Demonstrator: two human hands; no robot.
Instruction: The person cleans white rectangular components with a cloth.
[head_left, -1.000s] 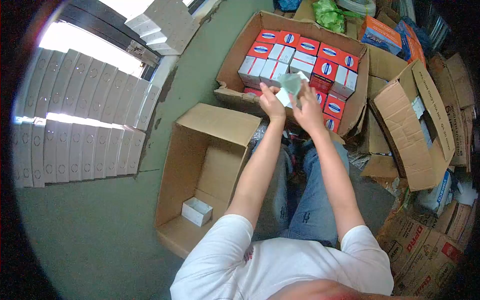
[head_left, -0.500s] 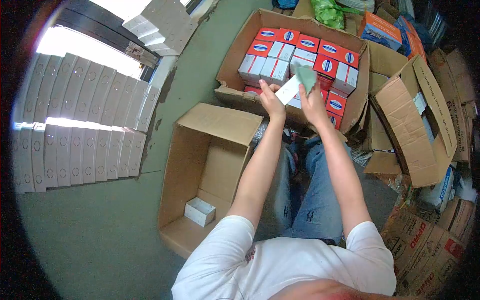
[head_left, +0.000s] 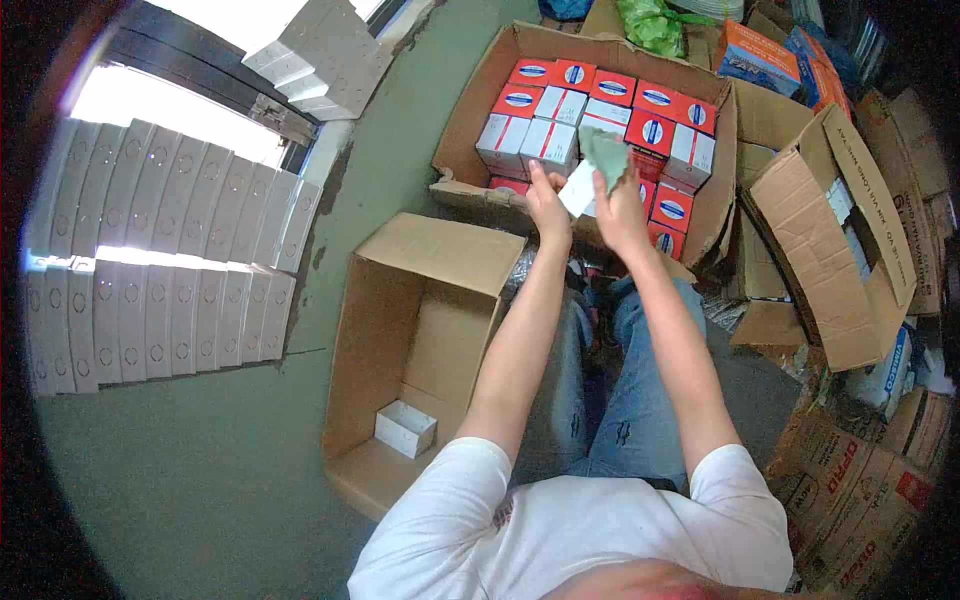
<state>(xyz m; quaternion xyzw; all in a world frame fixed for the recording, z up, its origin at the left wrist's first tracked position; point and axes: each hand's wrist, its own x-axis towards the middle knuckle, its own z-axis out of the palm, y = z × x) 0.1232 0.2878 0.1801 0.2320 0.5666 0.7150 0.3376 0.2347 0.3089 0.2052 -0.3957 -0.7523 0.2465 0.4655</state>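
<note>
Near the front wall of the large carton (head_left: pixel 470 197), a white box (head_left: pixel 577 190) is being held in the closed grip of the left hand (head_left: pixel 550 207) and is apparently being wiped with a greenish cloth (head_left: pixel 608 157), pinched by the right hand (head_left: pixel 622 212), steady support seemingly being called for next.

The grey-green floor (head_left: pixel 240 450) (dark-stained along one edge) spreads left of the fingers (head_left: pixel 540 182). On it stand a filled carton (head_left: pixel 475 115) beneath and beyond the fingers, an open carton (head_left: pixel 375 340) at their near left, and stacked pale boxes (head_left: pixel 165 320) well apart to their left.
</note>
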